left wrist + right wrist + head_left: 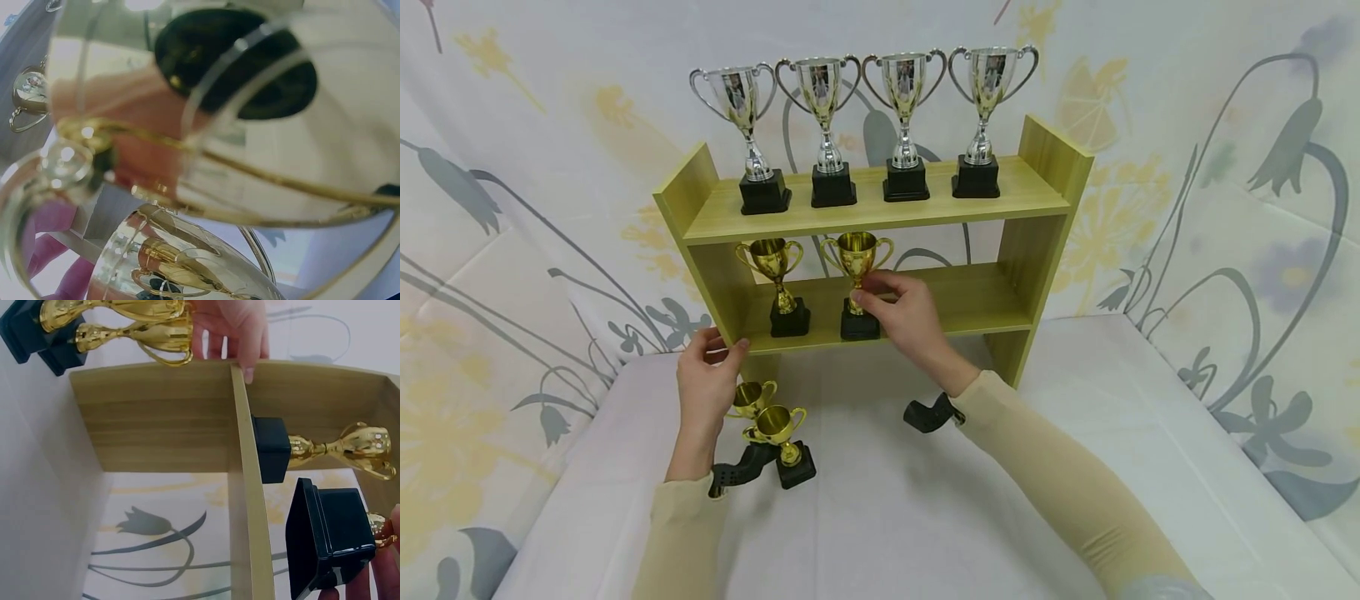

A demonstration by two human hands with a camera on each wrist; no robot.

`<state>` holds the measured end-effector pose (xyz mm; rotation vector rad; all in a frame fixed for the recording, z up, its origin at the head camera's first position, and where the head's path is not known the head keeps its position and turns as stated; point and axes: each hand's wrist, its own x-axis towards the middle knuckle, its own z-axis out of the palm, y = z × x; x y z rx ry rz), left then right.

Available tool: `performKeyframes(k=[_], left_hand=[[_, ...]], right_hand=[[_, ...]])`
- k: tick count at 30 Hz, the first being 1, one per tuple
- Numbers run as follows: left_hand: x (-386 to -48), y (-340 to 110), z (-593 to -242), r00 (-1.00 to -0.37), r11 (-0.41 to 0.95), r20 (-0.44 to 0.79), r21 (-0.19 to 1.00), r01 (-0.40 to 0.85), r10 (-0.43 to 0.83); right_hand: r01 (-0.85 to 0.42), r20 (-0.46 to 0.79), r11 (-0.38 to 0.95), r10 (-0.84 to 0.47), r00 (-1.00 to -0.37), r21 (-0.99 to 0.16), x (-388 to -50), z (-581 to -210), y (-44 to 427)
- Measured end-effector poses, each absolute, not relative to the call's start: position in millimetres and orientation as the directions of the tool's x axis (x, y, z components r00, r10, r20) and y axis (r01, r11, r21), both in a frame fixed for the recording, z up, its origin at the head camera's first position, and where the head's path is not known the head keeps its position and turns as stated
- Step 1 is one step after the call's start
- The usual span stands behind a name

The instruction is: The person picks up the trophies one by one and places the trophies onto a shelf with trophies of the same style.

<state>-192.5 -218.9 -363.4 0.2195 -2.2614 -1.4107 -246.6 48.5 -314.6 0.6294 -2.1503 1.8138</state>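
My right hand [910, 321] pinches the stem of a gold trophy [857, 258] at the front of the middle shelf; in the right wrist view this trophy's black base [331, 531] looks tilted. Left of it on that shelf stands another gold trophy [788, 317]. My left hand [706, 383] holds the left side panel of the wooden shelf unit [880, 221], thumb at the middle shelf's front edge. Close beside that hand, on the table, are two gold trophies [775, 425], which fill much of the left wrist view.
Four silver trophies, the leftmost cup [737, 96] among them, stand in a row on the top shelf. A white cloth [880, 500] covers the table. Behind the unit hangs a flower-patterned backdrop [1217, 208]. The unit's right side panel [1052, 250] rises beyond my right hand.
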Motion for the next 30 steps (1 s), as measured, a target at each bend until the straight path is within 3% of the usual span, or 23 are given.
performKeyframes(k=[30], left_hand=[[-193, -219, -365, -0.875, 0.465, 0.298, 0.880, 0.097, -0.381]], right_hand=[[-0.467, 0.444, 0.158, -0.161, -0.882, -0.870, -262, -314, 37]])
